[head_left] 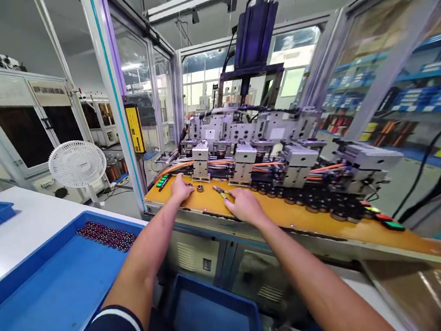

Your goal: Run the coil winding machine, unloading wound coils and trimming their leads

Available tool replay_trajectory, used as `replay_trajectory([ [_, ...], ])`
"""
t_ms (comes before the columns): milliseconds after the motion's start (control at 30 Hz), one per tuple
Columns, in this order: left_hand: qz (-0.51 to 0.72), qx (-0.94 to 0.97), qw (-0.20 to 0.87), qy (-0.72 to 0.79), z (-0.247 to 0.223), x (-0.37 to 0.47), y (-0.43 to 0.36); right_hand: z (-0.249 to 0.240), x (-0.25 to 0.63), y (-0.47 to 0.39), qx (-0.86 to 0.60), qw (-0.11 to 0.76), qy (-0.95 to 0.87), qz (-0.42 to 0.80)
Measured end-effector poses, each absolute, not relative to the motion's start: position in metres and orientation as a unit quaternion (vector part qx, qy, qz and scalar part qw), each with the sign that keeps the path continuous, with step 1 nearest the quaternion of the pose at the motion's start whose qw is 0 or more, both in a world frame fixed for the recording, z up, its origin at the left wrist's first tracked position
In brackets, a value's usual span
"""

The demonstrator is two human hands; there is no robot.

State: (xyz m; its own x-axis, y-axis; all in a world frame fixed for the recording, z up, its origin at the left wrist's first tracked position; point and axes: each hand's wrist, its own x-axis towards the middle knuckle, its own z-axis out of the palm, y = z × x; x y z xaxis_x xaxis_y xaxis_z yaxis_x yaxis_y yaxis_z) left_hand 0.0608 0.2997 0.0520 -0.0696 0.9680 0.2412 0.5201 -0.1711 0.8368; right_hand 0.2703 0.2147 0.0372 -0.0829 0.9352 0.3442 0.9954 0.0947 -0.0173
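Note:
My left hand (pixel 181 189) is at the left part of the orange machine bench, fingers curled together at a small round part that they partly hide. Just right of it, apart from the fingers, a small dark ring-shaped part (pixel 199 188) lies on the bench. My right hand (pixel 246 205) is closed around the handles of a pair of pliers (pixel 219 190), whose jaws point up and left toward that ring. Along the bench to the right stand many round black parts (pixel 315 197) in a cluster.
A multi-station machine (pixel 243 155) with orange tubes rises behind the hands. At left, a blue tray (pixel 51 291) on a white table holds rows of small dark parts. Another blue tray (pixel 213 315) sits below the bench. A white fan (pixel 77 163) stands beyond the table.

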Motion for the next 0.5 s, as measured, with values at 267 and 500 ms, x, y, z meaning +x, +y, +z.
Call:
replay_trajectory([
  [267,0.554,0.528,0.36,0.534,0.048,0.01,0.226,0.042,0.259,0.228,-0.639,0.158,-0.749,-0.076],
  [500,0.593,0.474,0.478,0.442,0.012,-0.019,0.109,0.047,0.254,0.231,-0.537,0.196,-0.82,-0.04],
])
